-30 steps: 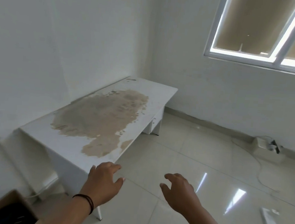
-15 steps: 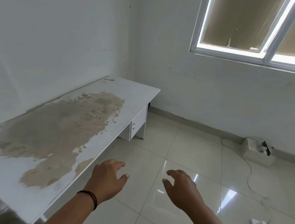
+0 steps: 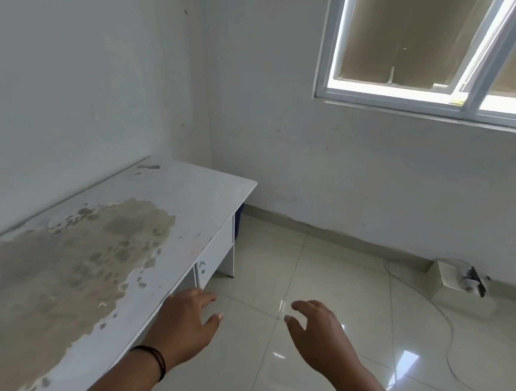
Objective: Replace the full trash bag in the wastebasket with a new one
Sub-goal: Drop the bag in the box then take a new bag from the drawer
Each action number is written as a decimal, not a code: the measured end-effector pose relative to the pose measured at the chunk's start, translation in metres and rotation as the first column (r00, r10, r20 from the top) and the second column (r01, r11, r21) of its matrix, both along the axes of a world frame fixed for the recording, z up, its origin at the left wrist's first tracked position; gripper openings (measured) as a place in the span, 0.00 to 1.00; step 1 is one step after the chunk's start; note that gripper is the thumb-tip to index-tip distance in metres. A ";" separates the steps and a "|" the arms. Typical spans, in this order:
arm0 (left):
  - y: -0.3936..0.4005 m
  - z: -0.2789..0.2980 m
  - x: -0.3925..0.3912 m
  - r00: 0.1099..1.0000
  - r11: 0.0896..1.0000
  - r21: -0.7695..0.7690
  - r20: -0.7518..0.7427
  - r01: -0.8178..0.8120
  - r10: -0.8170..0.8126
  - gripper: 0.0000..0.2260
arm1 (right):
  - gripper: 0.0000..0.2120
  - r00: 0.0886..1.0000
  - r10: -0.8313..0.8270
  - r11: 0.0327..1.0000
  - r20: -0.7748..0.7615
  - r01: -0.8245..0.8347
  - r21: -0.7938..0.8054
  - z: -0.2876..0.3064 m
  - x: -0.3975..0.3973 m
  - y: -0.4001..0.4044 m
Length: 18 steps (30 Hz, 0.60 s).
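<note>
Dark blue object [image 3: 239,225] behind desk [image 3: 187,208]

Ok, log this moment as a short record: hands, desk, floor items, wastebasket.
left hand: open, empty, held in the air at the desk's front edge; dark band on the wrist
right hand: open, empty, fingers curled, over the floor tiles
desk: white, against the left wall, large brown worn patch on top, nothing on it
drawer: under the desk top, closed
floor: glossy pale tiles
white box: by the far wall, cable trailing from it
window: upper right
wastebasket: not in view
trash bag: not in view
</note>
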State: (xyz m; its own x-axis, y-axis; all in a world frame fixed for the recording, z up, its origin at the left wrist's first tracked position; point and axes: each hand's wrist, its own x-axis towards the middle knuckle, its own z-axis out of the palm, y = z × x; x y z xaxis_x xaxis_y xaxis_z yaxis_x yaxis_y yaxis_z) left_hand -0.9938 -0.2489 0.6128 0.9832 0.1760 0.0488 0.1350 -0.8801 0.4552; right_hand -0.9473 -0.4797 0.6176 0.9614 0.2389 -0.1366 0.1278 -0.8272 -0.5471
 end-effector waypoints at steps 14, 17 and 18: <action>-0.056 -0.013 0.237 0.955 0.953 -0.101 0.049 -0.285 0.291 0.15 | 0.19 0.971 0.240 0.968 0.004 -0.239 -0.072 -0.003 0.313 -0.066; -0.054 -0.025 0.274 0.934 0.931 -0.113 0.040 -0.348 0.354 0.16 | 0.19 0.955 0.296 0.952 0.003 -0.295 -0.083 -0.007 0.373 -0.058; -0.051 -0.030 0.287 0.924 0.920 -0.121 0.038 -0.374 0.380 0.16 | 0.19 0.949 0.315 0.945 0.000 -0.314 -0.089 -0.010 0.392 -0.053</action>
